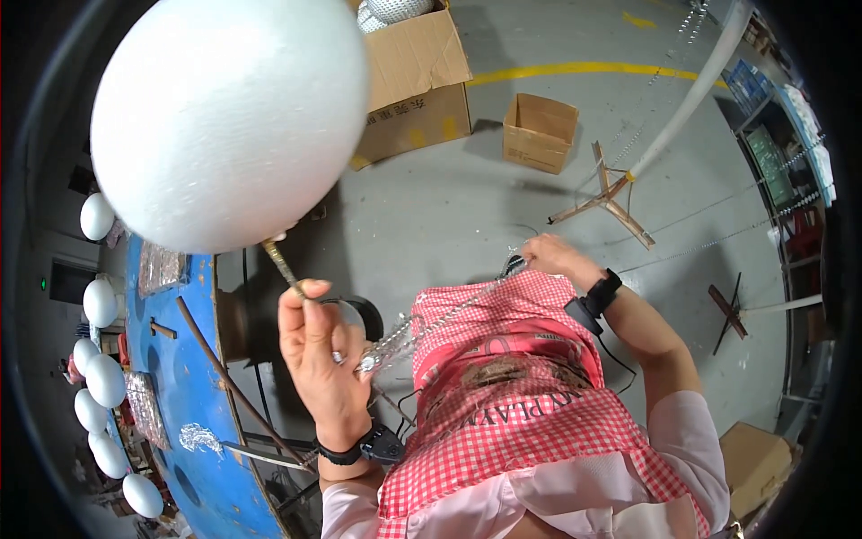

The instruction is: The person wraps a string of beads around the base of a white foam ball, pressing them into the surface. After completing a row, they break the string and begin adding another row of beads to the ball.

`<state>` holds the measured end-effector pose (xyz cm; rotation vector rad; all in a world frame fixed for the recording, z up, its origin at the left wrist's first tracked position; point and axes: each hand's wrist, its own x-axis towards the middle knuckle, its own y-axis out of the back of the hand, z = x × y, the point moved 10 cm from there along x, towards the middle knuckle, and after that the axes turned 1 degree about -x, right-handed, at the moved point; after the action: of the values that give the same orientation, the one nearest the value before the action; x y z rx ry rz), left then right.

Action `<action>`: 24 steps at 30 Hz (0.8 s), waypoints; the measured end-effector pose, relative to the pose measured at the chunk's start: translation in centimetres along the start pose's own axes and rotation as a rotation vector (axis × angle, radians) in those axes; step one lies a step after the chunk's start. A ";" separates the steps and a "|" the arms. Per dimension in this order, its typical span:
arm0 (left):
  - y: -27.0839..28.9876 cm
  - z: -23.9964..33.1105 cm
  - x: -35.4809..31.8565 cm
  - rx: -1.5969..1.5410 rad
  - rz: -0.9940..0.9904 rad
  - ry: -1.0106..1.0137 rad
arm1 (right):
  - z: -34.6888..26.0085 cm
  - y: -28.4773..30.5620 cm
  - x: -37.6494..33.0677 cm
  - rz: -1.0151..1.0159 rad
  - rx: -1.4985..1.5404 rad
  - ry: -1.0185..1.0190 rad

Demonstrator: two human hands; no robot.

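A: What's showing left of the apron point(503, 440)?

B: Farthest out, small balls point(106, 381) are forming a line; nearer, a table point(197, 278) is standing.

A: And the big ball point(233, 126)?

B: It's rising beyond the apron, to its left, on a stick point(280, 262) — the left hand point(319, 359), just left of the apron, is pinching that stick between thumb and fingers.

A: The strand point(440, 321)?

B: It's running from the left palm, over the apron's far part, toward the right hand point(557, 256). Those fingers are bunching beside its end — whether they're grasping it, I can't tell.

A: Further right?

B: A stand point(620, 193) is resting beyond the apron's right side.
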<state>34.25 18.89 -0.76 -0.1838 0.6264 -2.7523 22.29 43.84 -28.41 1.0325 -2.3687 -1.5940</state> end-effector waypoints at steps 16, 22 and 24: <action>2.7 -2.8 0.5 0.079 0.052 0.021 | -6.1 21.3 -5.8 0.718 0.800 0.153; 2.4 -2.7 0.8 0.095 0.064 0.018 | -6.4 22.0 -6.3 0.689 0.558 0.052; 2.2 -3.1 0.9 0.085 0.039 0.025 | -4.7 20.9 -5.4 0.636 0.563 0.026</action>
<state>33.39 17.94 -4.43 -0.1162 0.5124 -2.7411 18.63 47.90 -7.03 0.2621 -2.7858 -0.7121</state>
